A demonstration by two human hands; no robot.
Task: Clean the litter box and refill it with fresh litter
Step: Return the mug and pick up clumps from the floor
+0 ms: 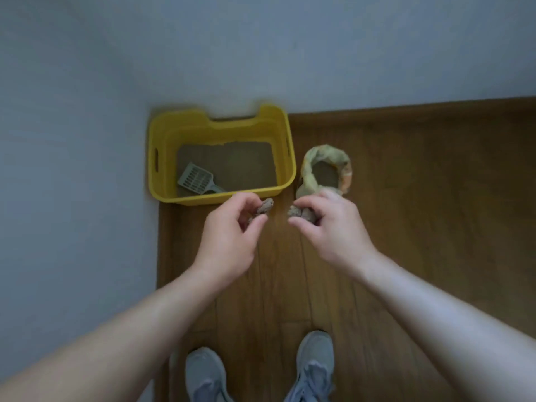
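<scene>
A yellow litter box (285,140) stands on the floor in the wall corner, with brown litter (237,163) inside. A grey slotted scoop (198,180) lies in its near left corner. To the box's right sits a bag of litter (346,166) with its top rolled down and open. My left hand (232,236) pinches a grey litter clump (265,209) in front of the box. My right hand (330,227) grips other grey clumps (300,212) just below the bag. The two hands are a little apart.
A pale wall (72,169) runs along the left and the back. The wooden floor (420,198) stretches to the right. My two grey shoes (314,361) stand at the bottom of the view.
</scene>
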